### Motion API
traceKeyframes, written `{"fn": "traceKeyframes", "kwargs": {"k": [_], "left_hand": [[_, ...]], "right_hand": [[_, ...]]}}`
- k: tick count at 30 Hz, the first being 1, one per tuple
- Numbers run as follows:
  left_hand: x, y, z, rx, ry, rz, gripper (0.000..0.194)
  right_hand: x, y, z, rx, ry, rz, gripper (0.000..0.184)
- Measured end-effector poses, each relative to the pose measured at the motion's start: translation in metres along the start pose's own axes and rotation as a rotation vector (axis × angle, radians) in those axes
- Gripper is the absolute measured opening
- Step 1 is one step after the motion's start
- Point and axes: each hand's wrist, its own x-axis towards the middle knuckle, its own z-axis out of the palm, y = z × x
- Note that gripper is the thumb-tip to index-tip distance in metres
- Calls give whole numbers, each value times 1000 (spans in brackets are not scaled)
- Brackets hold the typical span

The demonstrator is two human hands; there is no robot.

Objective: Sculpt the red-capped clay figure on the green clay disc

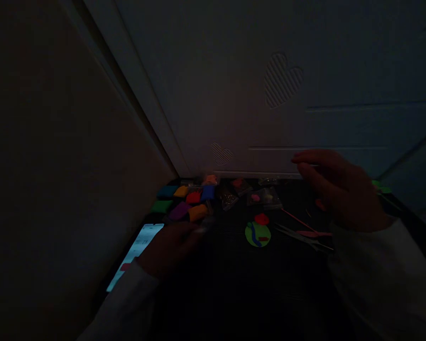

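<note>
The scene is very dim. My left hand [172, 246], slightly blurred, is low at centre-left beside a lit phone [137, 253]. Its fingers are closed, with a pale, see-through bit at their tips that I cannot make out. My right hand [341, 187] is raised over the right side of the table, thumb and forefinger nearly together; anything between them is too dark to see. Between the hands lies a flat green clay disc [250, 237] with a blue wavy strip and a small red-brown piece on it. A red clay lump [261, 219] touches its upper edge.
Packs of coloured clay [198, 212] cluster behind my left hand. Small clear bags [264, 197] lie along the door [234, 94]. Scissors [298, 235] and a pink tool [312, 233] lie right of the disc. A wall [57, 166] stands at the left.
</note>
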Motion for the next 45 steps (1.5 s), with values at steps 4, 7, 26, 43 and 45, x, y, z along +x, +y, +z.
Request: {"fn": "traceKeyframes", "kwargs": {"k": [4,7,26,43,45], "left_hand": [[25,51,-30,-287,28,209,29],[49,82,-45,-465,35,378,22],[52,112,-69,-805,712,79,25],[39,127,-62,-471,454,507,34],[38,130,-59,-404,501,522,45]], "right_hand": [[-2,-6,9,200,-279,-45,22],[-6,-7,15,326,-453,-12,26],[8,-32,11,558,-266,184,15],[1,-40,8,737,-289,308,13],[2,-40,9,789,-283,360,16]]}}
